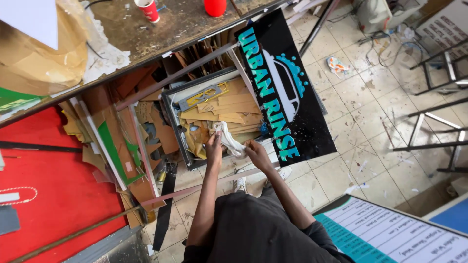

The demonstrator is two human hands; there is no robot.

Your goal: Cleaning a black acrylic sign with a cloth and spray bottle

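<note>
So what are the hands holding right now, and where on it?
Both hold a white rag: the left hand grips its upper end, the right hand its lower end, over the tray of scraps.

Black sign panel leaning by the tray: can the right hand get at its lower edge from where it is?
Probably yes. The right hand holds the white cloth right beside the black sign panel, and nothing stands between them.
</note>
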